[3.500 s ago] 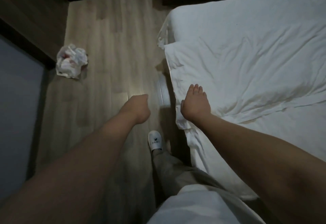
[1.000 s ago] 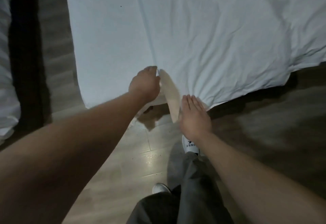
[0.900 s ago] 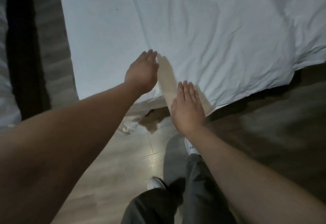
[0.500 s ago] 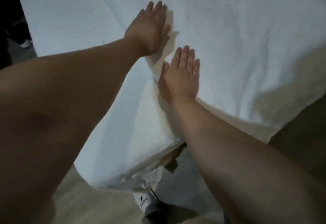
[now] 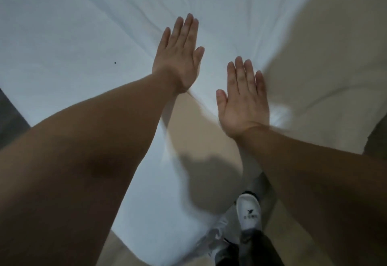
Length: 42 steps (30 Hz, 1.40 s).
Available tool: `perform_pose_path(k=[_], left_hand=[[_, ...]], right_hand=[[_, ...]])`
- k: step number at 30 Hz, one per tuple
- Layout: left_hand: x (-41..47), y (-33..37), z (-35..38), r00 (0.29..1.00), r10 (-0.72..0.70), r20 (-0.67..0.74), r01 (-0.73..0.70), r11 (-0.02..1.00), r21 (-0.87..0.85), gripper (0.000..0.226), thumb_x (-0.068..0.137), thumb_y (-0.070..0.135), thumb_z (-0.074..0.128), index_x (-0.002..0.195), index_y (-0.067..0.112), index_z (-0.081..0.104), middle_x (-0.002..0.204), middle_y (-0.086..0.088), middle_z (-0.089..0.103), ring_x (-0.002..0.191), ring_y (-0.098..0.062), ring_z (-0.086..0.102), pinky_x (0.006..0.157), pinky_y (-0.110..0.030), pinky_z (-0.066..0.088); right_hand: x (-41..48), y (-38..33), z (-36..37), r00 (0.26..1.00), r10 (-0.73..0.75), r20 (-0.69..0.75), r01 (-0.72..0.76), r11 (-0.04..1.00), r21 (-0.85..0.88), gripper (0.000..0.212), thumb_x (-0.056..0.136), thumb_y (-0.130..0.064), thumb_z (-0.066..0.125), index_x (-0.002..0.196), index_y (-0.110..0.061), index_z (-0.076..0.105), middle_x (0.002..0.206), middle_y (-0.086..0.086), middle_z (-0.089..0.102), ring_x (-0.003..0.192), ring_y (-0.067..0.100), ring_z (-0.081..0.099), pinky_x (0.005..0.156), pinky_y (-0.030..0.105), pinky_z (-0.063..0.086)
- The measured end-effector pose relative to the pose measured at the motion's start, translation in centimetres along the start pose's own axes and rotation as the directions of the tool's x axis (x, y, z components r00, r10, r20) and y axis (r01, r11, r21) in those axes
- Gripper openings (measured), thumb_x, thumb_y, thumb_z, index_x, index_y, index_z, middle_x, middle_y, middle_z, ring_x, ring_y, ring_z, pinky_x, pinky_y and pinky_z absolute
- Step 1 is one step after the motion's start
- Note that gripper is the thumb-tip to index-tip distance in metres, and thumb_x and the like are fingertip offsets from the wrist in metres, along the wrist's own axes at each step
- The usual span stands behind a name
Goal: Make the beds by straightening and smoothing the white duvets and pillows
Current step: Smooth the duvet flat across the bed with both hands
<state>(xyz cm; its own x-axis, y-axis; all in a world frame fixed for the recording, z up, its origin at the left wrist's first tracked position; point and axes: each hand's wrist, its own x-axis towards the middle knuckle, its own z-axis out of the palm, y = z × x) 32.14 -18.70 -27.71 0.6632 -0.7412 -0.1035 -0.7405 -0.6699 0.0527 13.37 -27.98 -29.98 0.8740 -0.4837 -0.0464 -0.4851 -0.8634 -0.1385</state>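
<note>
Lying directly beneath and ahead of both palms: wrinkled white fabric duvet (image 5: 73, 24), draped over the near bed corner, creases fanning away forward. Pressing flat on it, fingers straight: left hand (image 5: 178, 60) reaching farther, right hand (image 5: 244, 102) nearer, slightly apart.

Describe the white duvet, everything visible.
The white duvet fills most of the view. It is soft, matte cloth spread over the bed, and its near corner drapes down over the edge toward the floor. Creases fan out around and beyond the two hands. The left part looks smooth, with one tiny dark speck. Warm light tints the right side. The left hand and right hand lie flat on it, fingers straight.
</note>
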Motion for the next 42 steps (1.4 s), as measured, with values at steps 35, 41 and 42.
perform_pose_path(k=[35,41,42], left_hand=[[8.0,-14.9,0.2,0.989,0.104,-0.1,-0.105,0.994,-0.005,0.073,0.107,0.051,0.021,0.159,0.0,0.016,0.167,-0.017,0.012,0.156,-0.031,0.009,0.125,-0.049,0.01],[21.7,-30.3,-4.2,0.999,-0.05,0.008,0.049,0.997,0.053,0.068,0.107,0.045,0.01,0.161,0.007,-0.003,0.17,-0.009,-0.007,0.156,-0.028,-0.004,0.126,-0.049,0.001],[23.6,-33.0,-4.8,0.998,-0.031,0.053,0.028,0.998,0.065,0.069,0.105,0.047,0.008,0.161,0.008,-0.004,0.17,-0.008,-0.008,0.156,-0.027,-0.006,0.126,-0.049,0.001]], right_hand=[[16.2,-14.6,2.7,0.956,0.282,-0.078,-0.284,0.959,-0.014,0.067,0.105,-0.038,0.027,0.161,-0.006,0.009,0.17,0.011,0.007,0.157,0.024,0.003,0.126,0.044,-0.005],[16.1,-14.8,2.7,0.952,0.294,-0.088,-0.297,0.954,-0.03,0.069,0.103,-0.04,0.025,0.162,-0.009,0.008,0.17,0.008,0.005,0.157,0.022,0.0,0.127,0.045,-0.002],[16.2,-14.7,2.8,0.952,0.29,-0.101,-0.294,0.955,-0.03,0.069,0.103,-0.04,0.025,0.162,-0.009,0.008,0.17,0.008,0.006,0.157,0.022,0.001,0.127,0.045,-0.002]])
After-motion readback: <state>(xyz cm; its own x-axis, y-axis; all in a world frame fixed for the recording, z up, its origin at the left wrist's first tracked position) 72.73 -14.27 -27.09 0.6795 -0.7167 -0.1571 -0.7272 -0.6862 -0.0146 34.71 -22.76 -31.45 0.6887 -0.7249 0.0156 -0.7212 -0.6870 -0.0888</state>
